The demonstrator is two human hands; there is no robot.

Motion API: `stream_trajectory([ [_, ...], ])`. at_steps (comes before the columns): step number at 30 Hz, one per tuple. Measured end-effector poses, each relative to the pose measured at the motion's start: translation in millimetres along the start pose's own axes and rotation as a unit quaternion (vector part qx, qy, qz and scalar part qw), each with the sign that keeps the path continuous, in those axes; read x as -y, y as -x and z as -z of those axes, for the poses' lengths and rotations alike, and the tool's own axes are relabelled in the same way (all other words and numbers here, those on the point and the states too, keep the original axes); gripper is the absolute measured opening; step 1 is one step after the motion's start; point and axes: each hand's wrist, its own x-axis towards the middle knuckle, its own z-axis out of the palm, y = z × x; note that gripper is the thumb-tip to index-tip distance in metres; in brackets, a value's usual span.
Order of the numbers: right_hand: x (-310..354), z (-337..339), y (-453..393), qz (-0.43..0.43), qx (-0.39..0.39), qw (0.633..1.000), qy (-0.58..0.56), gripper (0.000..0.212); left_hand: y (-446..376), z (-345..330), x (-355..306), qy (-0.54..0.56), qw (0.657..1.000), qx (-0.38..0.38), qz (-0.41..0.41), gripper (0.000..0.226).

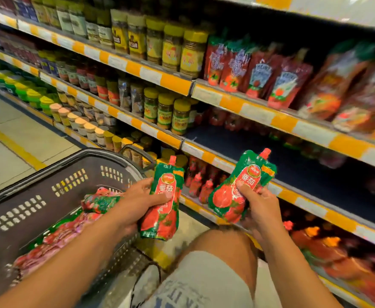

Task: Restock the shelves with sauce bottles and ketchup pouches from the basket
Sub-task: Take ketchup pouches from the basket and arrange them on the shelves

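Yellow-lidded jars point(183, 51) line the tiled floor's point(9, 121) aisle.

- Straight ahead of my right hand point(260, 200), the dark shelf board point(270, 150) lies bare across its front; I see room to reach in there.
- At the back of that board, red pouches point(233, 121) stand in a blurred row.
- To the left of that gap, yellow-lidded jars point(177, 117) crowd right up to the shelf lip.
- The shelf above, packed with ketchup pouches point(257, 74), hangs over the opening.
- One level down, small red bottles point(201, 185) stand at the edge, just beside the pouch in my left hand point(142, 203).
- The basket point(48, 174) blocks the lower left, and my knee point(222, 243) sits between my arms.
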Motion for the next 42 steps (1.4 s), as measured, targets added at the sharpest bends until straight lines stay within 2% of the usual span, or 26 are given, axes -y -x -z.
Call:
stream_trajectory([
  [6, 32.5, 106.5, 10.3, 0.027, -0.068, 0.997, -0.02, 0.031, 4.8, -65.6, -15.1, -0.071, 0.995, 0.058, -0.034, 0.046],
  [12, 37.9, 195.6, 19.1, 0.032, -0.139, 0.99, -0.022, 0.024, -4.0, -143.5, -17.1, -0.097, 0.989, 0.099, -0.056, 0.039],
  [17, 38.2, 258.1, 17.9, 0.022, -0.188, 0.981, -0.051, 0.022, -22.0, -222.0, 2.1, -0.127, 0.983, 0.123, -0.048, 0.027],
  [20, 39.9, 290.6, 8.9, 0.019, -0.209, 0.976, -0.063, 0.024, -27.4, -273.4, 21.1, -0.111, 0.982, 0.151, -0.011, 0.023],
  [25, 45.0, 326.4, -21.5, 0.017, -0.27, 0.959, -0.085, 0.022, -53.8, -345.3, 43.3, -0.11, 0.974, 0.197, 0.014, 0.027],
  [28, 51.1, 337.1, -43.0, 0.018, -0.295, 0.951, -0.09, 0.015, -77.8, -381.3, 47.0, -0.085, 0.975, 0.202, 0.029, 0.026],
  [31, 55.5, 346.1, -66.1, 0.006, -0.315, 0.944, -0.093, 0.026, -105.4, -418.4, 50.3, -0.065, 0.978, 0.196, 0.041, 0.028],
  [34, 58.9, 357.1, -85.9, 0.001, -0.32, 0.943, -0.085, 0.026, -132.2, -452.8, 50.0, -0.054, 0.98, 0.186, 0.037, 0.024],
  [39, 66.3, 380.0, -110.2, 0.006, -0.34, 0.935, -0.096, 0.012, -168.9, -493.4, 45.2, -0.046, 0.985, 0.164, 0.034, 0.043],
  [42, 71.6, 389.2, -125.2, 0.012, -0.36, 0.931, -0.067, 0.008, -186.2, -503.1, 43.7, -0.008, 0.99, 0.135, 0.031, 0.052],
])
